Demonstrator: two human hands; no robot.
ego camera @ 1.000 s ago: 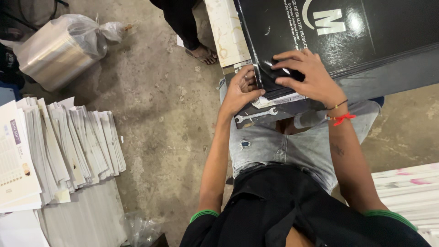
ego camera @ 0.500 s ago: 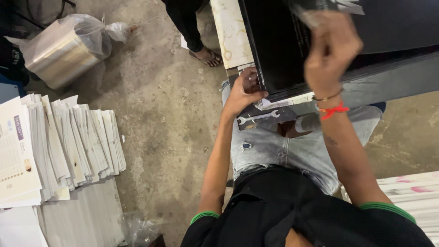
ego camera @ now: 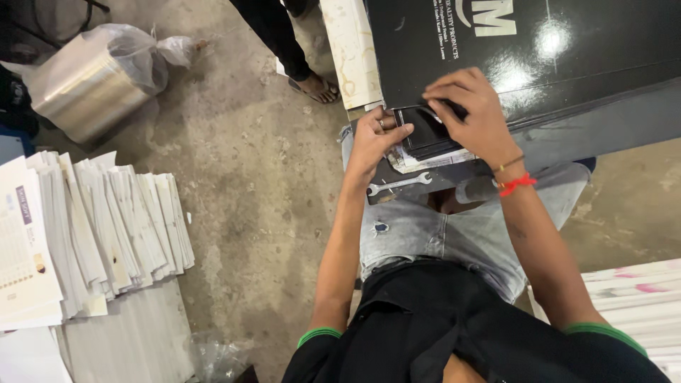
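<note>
- Two hands meet on a small black card (ego camera: 425, 131) at the near edge of the big black board (ego camera: 539, 50): the left hand (ego camera: 372, 142) pinches its left side, and the right hand (ego camera: 472, 117) curls over its top, fingers bent.
- A spanner (ego camera: 399, 184) lies just below, on the lap.
- Stacked papers (ego camera: 92, 227) and a wrapped roll (ego camera: 92, 81) sit well apart on the floor; another person's foot (ego camera: 316, 86) stands near.
- Half a second ago the right hand was lifted high; it has come back down.
</note>
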